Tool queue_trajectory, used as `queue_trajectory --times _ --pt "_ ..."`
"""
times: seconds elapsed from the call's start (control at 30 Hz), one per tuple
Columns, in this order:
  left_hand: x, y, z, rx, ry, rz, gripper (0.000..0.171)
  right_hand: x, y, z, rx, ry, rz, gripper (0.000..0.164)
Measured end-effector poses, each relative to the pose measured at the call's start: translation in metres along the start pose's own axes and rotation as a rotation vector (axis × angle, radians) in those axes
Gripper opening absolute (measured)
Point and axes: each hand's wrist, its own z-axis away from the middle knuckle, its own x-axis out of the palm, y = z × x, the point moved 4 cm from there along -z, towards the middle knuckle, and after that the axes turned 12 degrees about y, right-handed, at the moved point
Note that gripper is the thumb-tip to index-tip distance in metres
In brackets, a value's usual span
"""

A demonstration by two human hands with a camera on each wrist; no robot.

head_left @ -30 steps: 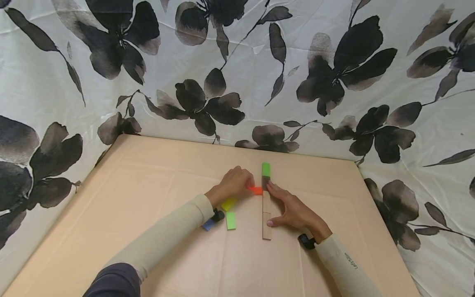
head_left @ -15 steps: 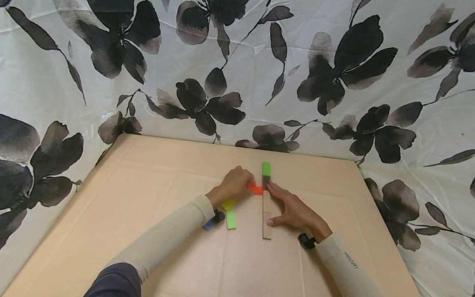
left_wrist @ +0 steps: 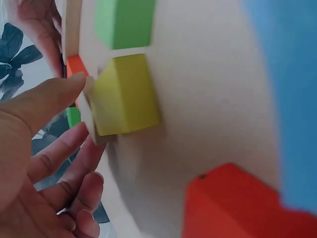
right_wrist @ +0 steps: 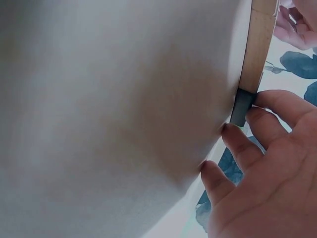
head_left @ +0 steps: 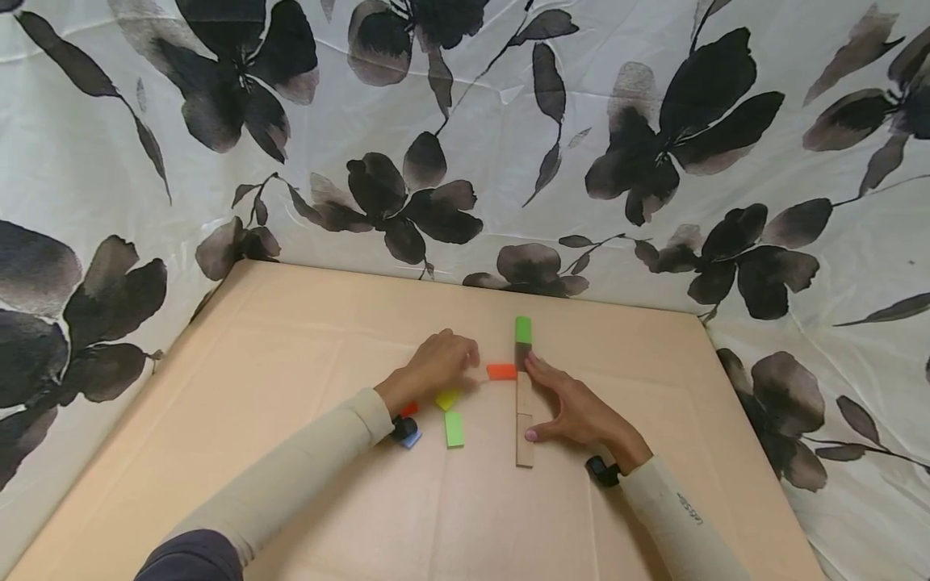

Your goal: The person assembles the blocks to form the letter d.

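A straight row of blocks stands in the head view: a green block at the far end, a dark block, then plain wooden blocks. My right hand lies along the row's right side, fingers extended, with fingertips by the dark block and the thumb at the near wooden block. An orange block sits crosswise against the row's left side. Left of it is my left hand; in the left wrist view its thumb and fingers pinch a pale wooden block beside the yellow block.
Under and near the left forearm lie a light green block, a red block and a blue block. The pale tabletop ends at a floral cloth behind and at the sides.
My left hand has let go of the orange block and drawn back to the left, uncovering that block and the red one. The right hand stays along the row.
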Motion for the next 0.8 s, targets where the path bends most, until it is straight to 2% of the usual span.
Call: queue_trajectory --times 0.23,0.4,0.6,0.8 --pt "0.004 -0.001 0.001 0.001 0.0 -0.004 0.022 0.0 0.0 0.0 0.011 -0.004 -0.007 0.126" --pt "0.0 -0.002 0.004 0.002 0.008 0.018 0.023 0.0 0.0 0.001 0.009 -0.002 -0.006 0.126" --pt "-0.01 -0.008 0.017 -0.02 0.029 0.01 0.032 0.0 0.001 0.0 -0.008 0.005 -0.004 0.126" --pt "-0.014 -0.017 0.034 -0.086 -0.028 0.032 0.035 0.0 0.003 0.0 -0.032 0.017 0.005 0.124"
